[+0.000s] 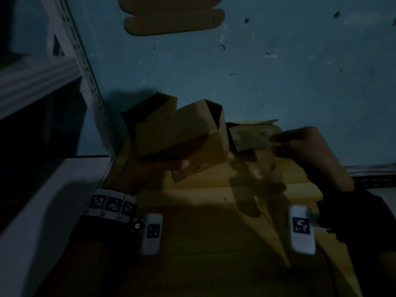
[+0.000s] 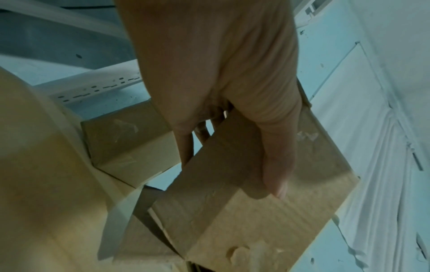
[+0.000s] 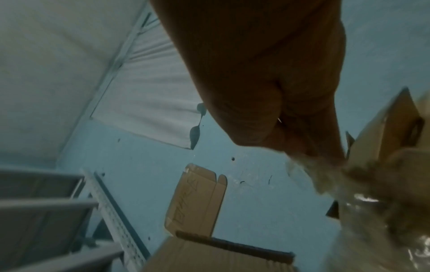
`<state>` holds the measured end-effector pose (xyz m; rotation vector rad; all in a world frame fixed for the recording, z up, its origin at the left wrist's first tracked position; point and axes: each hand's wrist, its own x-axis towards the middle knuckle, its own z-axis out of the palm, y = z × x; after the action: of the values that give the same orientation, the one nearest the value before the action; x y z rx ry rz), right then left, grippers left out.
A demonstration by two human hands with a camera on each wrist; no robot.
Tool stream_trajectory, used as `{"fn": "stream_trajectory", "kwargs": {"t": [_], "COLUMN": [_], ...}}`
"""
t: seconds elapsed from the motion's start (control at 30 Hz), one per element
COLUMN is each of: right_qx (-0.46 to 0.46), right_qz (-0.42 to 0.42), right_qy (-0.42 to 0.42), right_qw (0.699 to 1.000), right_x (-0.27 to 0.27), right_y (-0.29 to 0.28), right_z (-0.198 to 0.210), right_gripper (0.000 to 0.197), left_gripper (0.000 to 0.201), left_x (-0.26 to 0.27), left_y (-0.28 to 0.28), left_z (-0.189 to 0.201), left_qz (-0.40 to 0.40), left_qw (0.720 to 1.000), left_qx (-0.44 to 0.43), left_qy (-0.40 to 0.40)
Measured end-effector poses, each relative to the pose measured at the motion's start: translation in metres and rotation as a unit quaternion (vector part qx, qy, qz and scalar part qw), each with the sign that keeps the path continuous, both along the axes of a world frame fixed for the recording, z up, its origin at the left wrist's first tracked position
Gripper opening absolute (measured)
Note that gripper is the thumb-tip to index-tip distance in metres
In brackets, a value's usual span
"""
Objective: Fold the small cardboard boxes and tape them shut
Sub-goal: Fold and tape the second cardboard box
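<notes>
My left hand grips a small brown cardboard box and holds it up above the yellow surface. In the left wrist view the thumb of my left hand lies across the box, with the fingers curled behind it. One end of the box stands open in the head view. My right hand is to the right of the box, its fingers pinched on a crumpled strip of clear tape. The tape hangs blurred below my right hand. The scene is very dark.
A second open box sits behind, between the hands. A taped box lies near the shelf. A flat cardboard blank lies on the blue floor. A slotted metal shelving frame stands at the left.
</notes>
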<state>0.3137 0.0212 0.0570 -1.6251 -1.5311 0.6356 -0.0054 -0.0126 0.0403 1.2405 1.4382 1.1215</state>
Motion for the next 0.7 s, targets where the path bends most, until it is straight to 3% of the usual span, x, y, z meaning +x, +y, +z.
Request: {"fn": "stream_trajectory", "kwargs": {"t": [0.07,0.1,0.3,0.4,0.43,0.5,0.6,0.7], "right_qx": [0.028,0.033,-0.082,-0.123,-0.136,-0.155,-0.169,-0.175], "right_qz": [0.011,0.017,0.032,0.053,0.058,0.056,0.046,0.044], "right_qy": [-0.081,-0.126,-0.338,-0.383,-0.393,-0.404,-0.396,-0.407], "right_qw": [0.996,0.991,0.937,0.914,0.908,0.900,0.901,0.895], "right_x": [0.000,-0.001,-0.008,-0.011,-0.012,-0.014,-0.013,-0.010], "right_y": [0.001,0.002,0.003,0.004,0.004,0.003,0.001,0.001], "right_z": [-0.002,-0.002,-0.016,-0.025,-0.025,-0.022,-0.018,-0.016], "right_gripper": [0.017,0.018,0.020,0.023,0.025,0.029,0.070,0.088], "left_gripper": [0.089,0.089,0.037,0.029,0.033,0.070,0.065,0.081], "left_x": [-0.001,-0.001,0.011,-0.003,-0.007,-0.010,-0.009,-0.007], "left_y": [0.001,0.000,-0.018,-0.002,-0.001,0.002,0.002,0.000], "left_z": [-0.001,-0.002,0.017,0.006,0.003,0.002,0.002,0.003], "left_qz": [0.008,0.010,0.005,-0.022,-0.040,-0.063,-0.046,-0.057], "left_qw": [1.000,1.000,1.000,0.999,0.998,0.996,0.998,0.998], "left_qx": [0.002,0.003,-0.013,-0.042,-0.051,-0.058,-0.039,-0.029], "left_qy": [0.003,0.003,0.004,0.001,0.010,0.020,0.008,0.027]}}
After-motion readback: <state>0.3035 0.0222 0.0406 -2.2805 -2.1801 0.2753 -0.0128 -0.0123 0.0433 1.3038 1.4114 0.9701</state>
